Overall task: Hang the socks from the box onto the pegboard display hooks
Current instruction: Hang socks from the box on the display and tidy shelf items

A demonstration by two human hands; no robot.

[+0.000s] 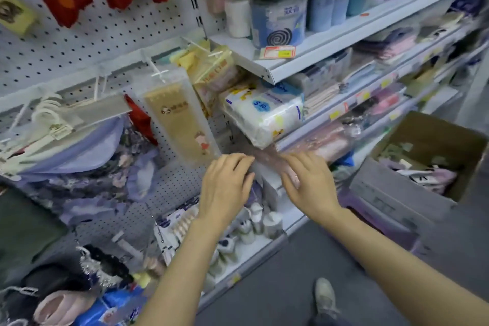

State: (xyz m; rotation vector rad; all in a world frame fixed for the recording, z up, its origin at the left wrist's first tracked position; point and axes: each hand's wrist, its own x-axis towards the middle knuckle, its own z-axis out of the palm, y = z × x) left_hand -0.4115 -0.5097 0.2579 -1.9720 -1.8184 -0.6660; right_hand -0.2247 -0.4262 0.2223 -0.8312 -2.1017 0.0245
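Socks (267, 160) between both hands' fingers (239, 160)

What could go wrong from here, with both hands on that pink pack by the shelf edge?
1. The pink pack is blurred between the left hand and right hand, so the grip cannot be judged; it could slip.
2. The white diaper pack overhangs its shelf just above the hands; lifting might knock it off.
3. The beige sock pack hangs close to the left hand and could be bumped off its hook.
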